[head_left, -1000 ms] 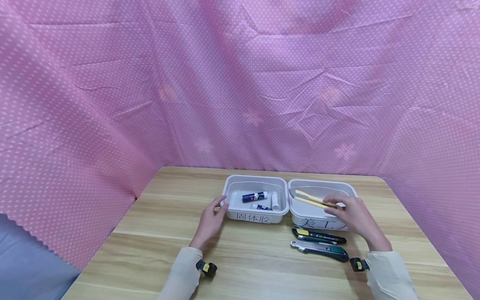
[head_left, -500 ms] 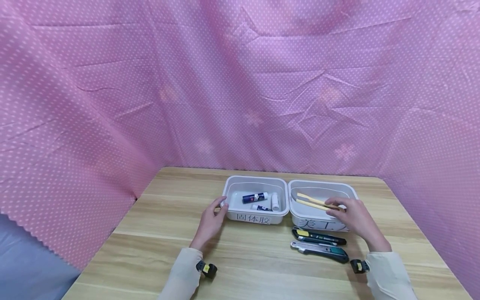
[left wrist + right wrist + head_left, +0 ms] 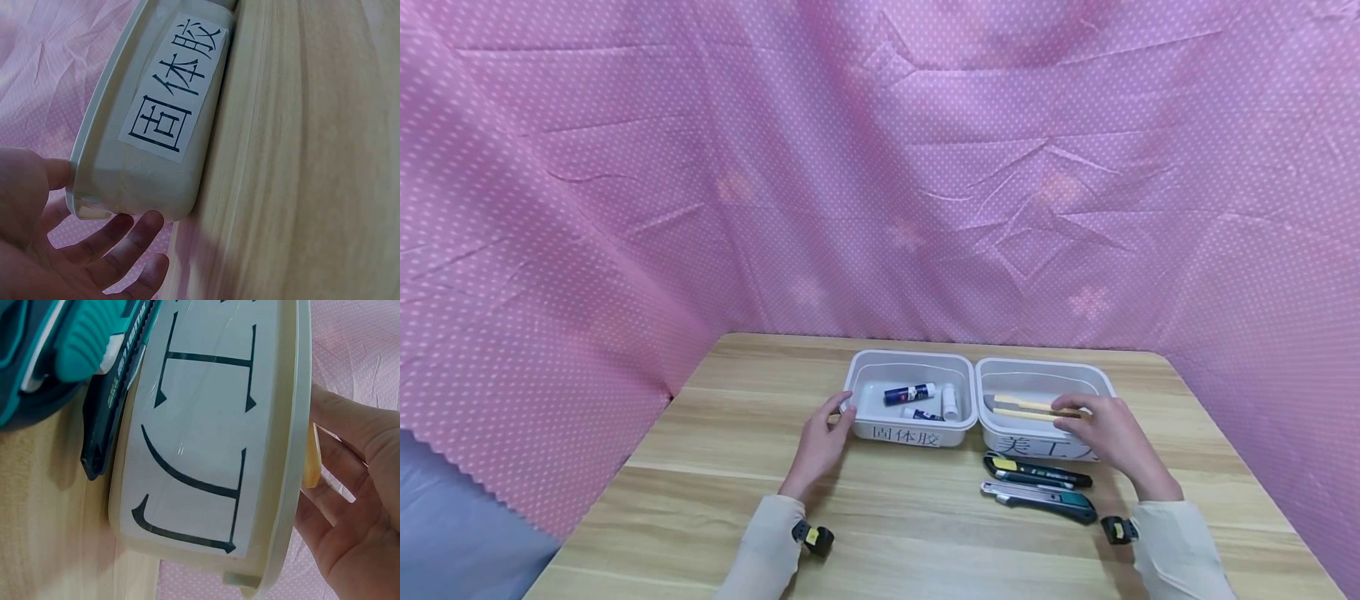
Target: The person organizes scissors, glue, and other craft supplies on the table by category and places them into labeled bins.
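Observation:
My left hand [image 3: 820,442] holds the near left corner of a white plastic box [image 3: 880,431]. In the left wrist view, its thumb and fingers are on either side of the rim. Inside lie several glue sticks, including a dark blue one [image 3: 909,394] and a white one [image 3: 950,402]. In my right hand [image 3: 1105,425] is a pair of light wooden tongs [image 3: 1026,408], pinched near the joined end. Their arms lie low inside a second white box [image 3: 1033,365], tips to the left. A grey patch shows at the tips; I cannot tell what it is.
Two utility knives lie in front of the right box: a black one with a yellow slider [image 3: 1037,471] and a dark green and silver one [image 3: 1041,500]. Both boxes carry front labels, and they stand side by side on the wooden table [image 3: 700,492]. Pink dotted cloth [image 3: 880,208] hangs behind.
The tongs' tips have dropped lower into the right box, and their arms have come closer together. The right hand has barely shifted; the left hand, boxes and knives stay put.

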### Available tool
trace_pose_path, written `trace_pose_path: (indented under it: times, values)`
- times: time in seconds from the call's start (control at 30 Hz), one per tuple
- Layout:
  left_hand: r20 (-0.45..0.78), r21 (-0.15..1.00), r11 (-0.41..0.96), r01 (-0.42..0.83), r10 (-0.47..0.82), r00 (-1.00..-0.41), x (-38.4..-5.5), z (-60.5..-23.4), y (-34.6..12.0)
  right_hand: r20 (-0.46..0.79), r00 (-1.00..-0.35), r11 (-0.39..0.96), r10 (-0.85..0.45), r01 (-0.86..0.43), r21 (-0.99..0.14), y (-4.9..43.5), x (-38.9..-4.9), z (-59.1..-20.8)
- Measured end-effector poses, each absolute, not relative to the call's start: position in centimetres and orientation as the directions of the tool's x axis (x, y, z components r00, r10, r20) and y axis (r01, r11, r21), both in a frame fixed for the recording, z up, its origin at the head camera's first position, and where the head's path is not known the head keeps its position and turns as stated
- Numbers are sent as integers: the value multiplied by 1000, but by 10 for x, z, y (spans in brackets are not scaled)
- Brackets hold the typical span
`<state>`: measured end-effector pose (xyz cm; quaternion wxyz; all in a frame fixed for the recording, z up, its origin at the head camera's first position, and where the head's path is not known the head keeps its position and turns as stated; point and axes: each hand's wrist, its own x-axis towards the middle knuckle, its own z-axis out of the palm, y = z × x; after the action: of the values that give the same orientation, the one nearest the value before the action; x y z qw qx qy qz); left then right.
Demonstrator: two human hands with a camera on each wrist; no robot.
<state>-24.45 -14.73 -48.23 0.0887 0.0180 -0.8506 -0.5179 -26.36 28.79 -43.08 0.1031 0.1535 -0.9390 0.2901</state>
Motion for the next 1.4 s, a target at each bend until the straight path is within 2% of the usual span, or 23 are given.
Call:
trace_pose_path:
  times: [0.43, 0.97, 1.4]
  values:
    - [120, 886, 460, 49, -126, -985, -244, -483, -147, 263, -938, 780, -225, -335, -529, 288, -266, -434]
    - [136, 888, 456, 63, -128, -982, -245, -485, -147, 314, -920, 755, -235, -376, -537, 288, -267, -434]
    - [145, 889, 452, 73, -127, -981, -246, -485, -147, 368, -884, 747, -288, -448, -492, 275, -251, -412]
